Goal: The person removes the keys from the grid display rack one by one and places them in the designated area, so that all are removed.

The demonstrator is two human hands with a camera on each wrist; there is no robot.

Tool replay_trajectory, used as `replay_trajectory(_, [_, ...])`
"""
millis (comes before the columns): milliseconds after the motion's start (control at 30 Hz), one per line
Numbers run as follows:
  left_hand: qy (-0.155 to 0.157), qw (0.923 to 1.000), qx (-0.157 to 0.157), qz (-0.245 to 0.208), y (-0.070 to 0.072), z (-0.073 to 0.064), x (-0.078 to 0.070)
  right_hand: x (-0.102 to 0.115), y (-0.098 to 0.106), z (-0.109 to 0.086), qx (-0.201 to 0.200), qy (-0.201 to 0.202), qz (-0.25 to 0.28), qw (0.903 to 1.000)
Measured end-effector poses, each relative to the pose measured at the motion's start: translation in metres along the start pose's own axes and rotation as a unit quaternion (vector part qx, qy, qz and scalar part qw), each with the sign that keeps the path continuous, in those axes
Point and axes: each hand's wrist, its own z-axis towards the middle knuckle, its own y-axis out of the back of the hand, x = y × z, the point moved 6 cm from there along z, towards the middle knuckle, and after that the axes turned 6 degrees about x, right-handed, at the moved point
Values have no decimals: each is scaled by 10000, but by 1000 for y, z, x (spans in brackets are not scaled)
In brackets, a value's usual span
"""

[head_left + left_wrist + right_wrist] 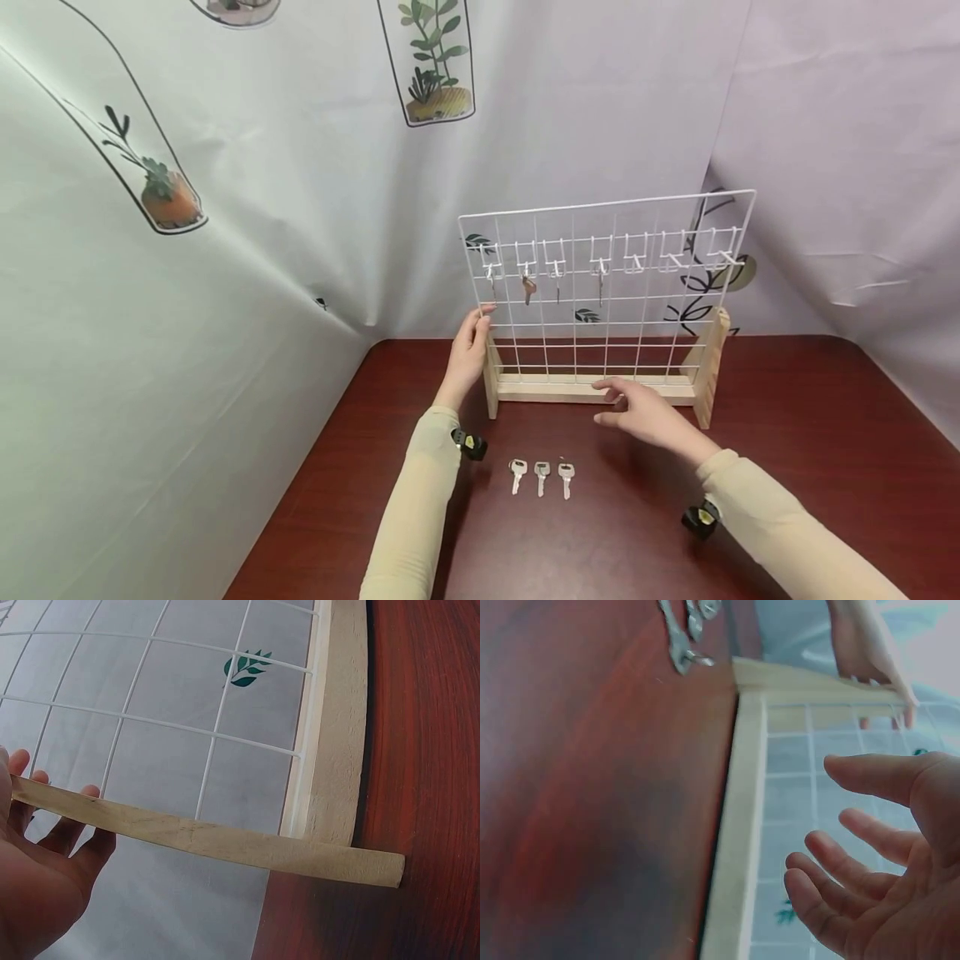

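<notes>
In the head view, your left grip (467,354) holds the wooden upright (491,379) at the nine o'clock side of the wire rack (574,322); your right grip (645,412) is wide, thumb parted from the fingers and nothing in it, near the rack's foot at five o'clock from its middle; three loose keys (542,477) lie in a row on the surface (517,550), toward eight o'clock from that right grip; four hanging keys (529,290) are on hooks, while the three hooks toward three o'clock show none. The step looks like steadying the rack; press gently, so the hanging keys don't swing. In the left wrist view, your fingers reach behind the upright at eight o'clock; favour this wood over the wire, which would likely flex. In the right wrist view, the loose keys are near eleven o'clock, your left grip near one; whether your right fingers touch the mesh is hard to tell; lift them clear before moving away, so you don't tug the rack askew.
</notes>
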Motion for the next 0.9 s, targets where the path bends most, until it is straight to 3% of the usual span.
replay_trajectory(533, [-27,9999,-50,117,-2,-1,-1,21,70,-6,-590,-189,-22,9981])
replay_trajectory(867, [-35,10000,-37,74,0,-2,-1,39,98,-3,-861,-66,416,9954])
replay_trajectory(900, [-63,9999,-34,95,0,-4,-7,41,99,-3,-887,-47,469,9949])
